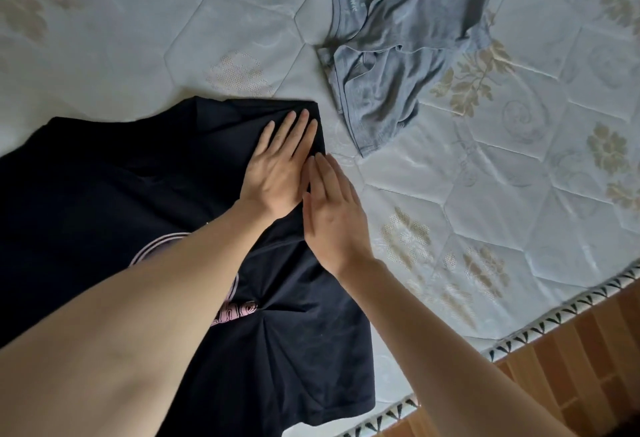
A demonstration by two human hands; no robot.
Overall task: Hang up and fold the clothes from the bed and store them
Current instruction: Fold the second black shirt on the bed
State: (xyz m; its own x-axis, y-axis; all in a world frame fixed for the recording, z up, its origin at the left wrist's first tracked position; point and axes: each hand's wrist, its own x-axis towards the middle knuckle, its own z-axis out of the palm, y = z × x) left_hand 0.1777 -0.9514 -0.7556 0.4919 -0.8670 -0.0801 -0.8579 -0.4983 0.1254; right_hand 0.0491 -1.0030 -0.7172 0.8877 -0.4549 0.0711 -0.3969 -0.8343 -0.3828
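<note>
Hands are both working flat on the black T-shirt (104,194), which I'm seeing spread on the pale blue quilted mattress (485,177) near its edge. I'm watching the left hand (277,173) pressing down with straight fingers on the shirt's folded corner, while the right hand (336,218) is lying beside it, fingers straight and together along the shirt's right edge. Beyond them, a crumpled grey-blue garment (398,48) is sitting apart on the mattress. Wooden flooring (571,367) is showing at lower right.
</note>
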